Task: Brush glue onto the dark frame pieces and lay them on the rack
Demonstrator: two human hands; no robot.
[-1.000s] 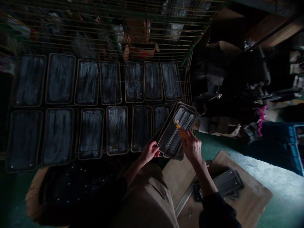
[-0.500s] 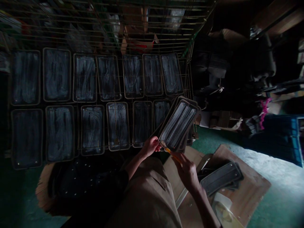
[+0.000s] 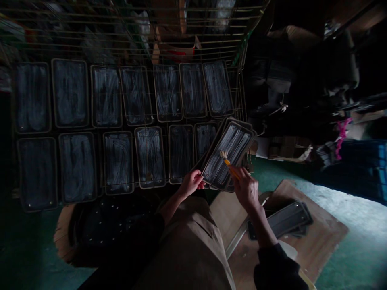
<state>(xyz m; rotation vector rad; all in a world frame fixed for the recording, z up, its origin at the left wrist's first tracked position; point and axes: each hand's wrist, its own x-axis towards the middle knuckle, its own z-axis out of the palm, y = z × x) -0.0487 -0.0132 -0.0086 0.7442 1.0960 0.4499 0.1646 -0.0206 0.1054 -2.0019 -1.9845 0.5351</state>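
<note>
My right hand point(image 3: 246, 187) is closed round the yellow-orange handle of a brush point(image 3: 225, 157). Its pale bristles rest on the face of a dark rectangular panel point(image 3: 232, 143) with a raised rim and white streaks running lengthwise. My left hand point(image 3: 192, 182) pinches the lower left corner of that panel, which lies tilted on top of other similar panels. Several more dark panels with whitish smears, such as one with bright streaks point(image 3: 148, 155), lie in two rows on a wire rack point(image 3: 238, 94).
At the lower right, a wooden board point(image 3: 326, 227) bears a small stack of dark panels point(image 3: 284, 221). A round dark container with shiny dots point(image 3: 105, 221) stands lower left. Blue crates point(image 3: 363, 169) are at the right, and a cardboard box point(image 3: 178, 50) lies behind the wires.
The brush has moved from the panel's lower left corner up to its middle, with my right hand following. My left hand still holds the corner. The view has shifted slightly.
</note>
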